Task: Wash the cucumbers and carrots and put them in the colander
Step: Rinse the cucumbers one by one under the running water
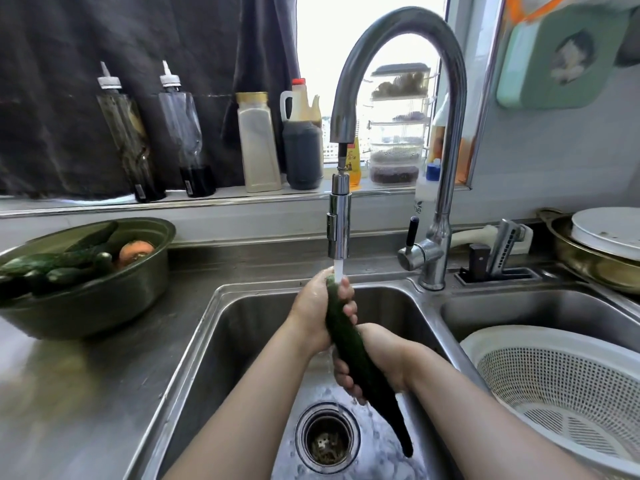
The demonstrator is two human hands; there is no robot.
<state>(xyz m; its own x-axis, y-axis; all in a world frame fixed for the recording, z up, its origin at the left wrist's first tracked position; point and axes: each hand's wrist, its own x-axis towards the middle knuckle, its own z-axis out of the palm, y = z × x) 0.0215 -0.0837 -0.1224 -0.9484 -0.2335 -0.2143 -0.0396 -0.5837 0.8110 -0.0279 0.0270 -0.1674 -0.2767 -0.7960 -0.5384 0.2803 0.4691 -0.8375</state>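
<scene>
Cucumbers: one in my hands (pixel 346 336); at least four more heaped in the green bowl (pixel 104 299) on the counter to my left, overlapping so I cannot count them exactly.
Carrots: one (pixel 135 251) shows, at the far side of that bowl, beside the cucumber pile (pixel 52 265).
Colander: one, white (pixel 554 375), sitting in the right basin (pixel 536 310), nothing visible inside.
Surroundings: a curved faucet (pixel 450 98) runs a stream of water (pixel 338 271) into the left basin (pixel 242 323), above the drain strainer (pixel 327 439). Two squeeze bottles (pixel 128 133), a gold-lidded jar (pixel 258 143) and a dark sauce jug (pixel 301 147) line the sill.
Held cucumber: slanted over the left basin, top end under the stream, tip pointing down near the drain.
Left hand (pixel 320 306): my fingers (pixel 348 292) curl round the cucumber's upper end, right under the water.
Right hand (pixel 372 358): my fingers (pixel 341 372) wrap round its middle, just below my left hand.
</scene>
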